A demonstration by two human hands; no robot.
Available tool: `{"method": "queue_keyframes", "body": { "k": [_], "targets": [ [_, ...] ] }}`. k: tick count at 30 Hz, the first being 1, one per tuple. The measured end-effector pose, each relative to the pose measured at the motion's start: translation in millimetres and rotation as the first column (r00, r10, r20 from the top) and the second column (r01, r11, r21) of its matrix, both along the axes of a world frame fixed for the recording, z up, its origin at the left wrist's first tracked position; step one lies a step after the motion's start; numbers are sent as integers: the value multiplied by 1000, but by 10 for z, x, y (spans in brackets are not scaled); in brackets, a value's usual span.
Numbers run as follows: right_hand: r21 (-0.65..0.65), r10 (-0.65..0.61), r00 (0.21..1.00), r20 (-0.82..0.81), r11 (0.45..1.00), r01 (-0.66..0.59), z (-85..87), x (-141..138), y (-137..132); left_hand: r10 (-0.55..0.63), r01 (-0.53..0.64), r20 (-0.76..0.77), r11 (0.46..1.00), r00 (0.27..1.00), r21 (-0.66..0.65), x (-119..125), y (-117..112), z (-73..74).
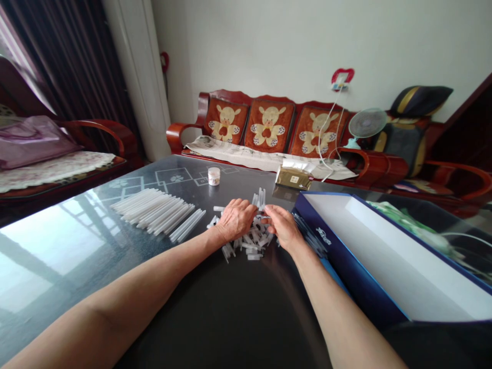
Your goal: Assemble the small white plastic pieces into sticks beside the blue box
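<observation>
My left hand lies palm down on a loose heap of small white plastic pieces, its fingers curled towards my right hand. The fingertips of both hands nearly meet above the heap, close to several upright pieces. Whether either hand grips a piece is hidden by the fingers. Left of the heap, long white plastic tubes lie side by side in a fanned row on the dark glass tabletop. Two looser tubes lie at the row's right end.
A blue box with a white inside stands open at the table's right, with dark blurred items along its near edge. A small white-lidded jar and a gold packet stand farther back. A wooden sofa lies beyond the table.
</observation>
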State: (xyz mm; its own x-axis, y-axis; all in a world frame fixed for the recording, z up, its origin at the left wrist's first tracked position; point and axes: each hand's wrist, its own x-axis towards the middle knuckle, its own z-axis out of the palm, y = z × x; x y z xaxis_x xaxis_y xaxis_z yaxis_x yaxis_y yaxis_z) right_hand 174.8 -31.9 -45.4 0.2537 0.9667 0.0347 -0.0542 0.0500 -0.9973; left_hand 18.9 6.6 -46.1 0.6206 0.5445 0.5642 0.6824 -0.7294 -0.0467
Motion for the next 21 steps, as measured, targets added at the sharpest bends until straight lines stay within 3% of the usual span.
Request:
{"method": "queue_keyframes", "body": {
  "k": [6,14,21],
  "targets": [
    [-57,-39,983,182,997,50,-6,-26,-15,-4,4,-11,1000,1000,-11,6,0,-6],
    [-27,71,997,-6,997,-71,41,-7,-30,-14,14,10,1000,1000,4,-2,20,-19],
    [-126,-29,997,70,991,38,18,-20,-21,-17,17,-9,1000,1000,13,7,2,-10]
  ]
}}
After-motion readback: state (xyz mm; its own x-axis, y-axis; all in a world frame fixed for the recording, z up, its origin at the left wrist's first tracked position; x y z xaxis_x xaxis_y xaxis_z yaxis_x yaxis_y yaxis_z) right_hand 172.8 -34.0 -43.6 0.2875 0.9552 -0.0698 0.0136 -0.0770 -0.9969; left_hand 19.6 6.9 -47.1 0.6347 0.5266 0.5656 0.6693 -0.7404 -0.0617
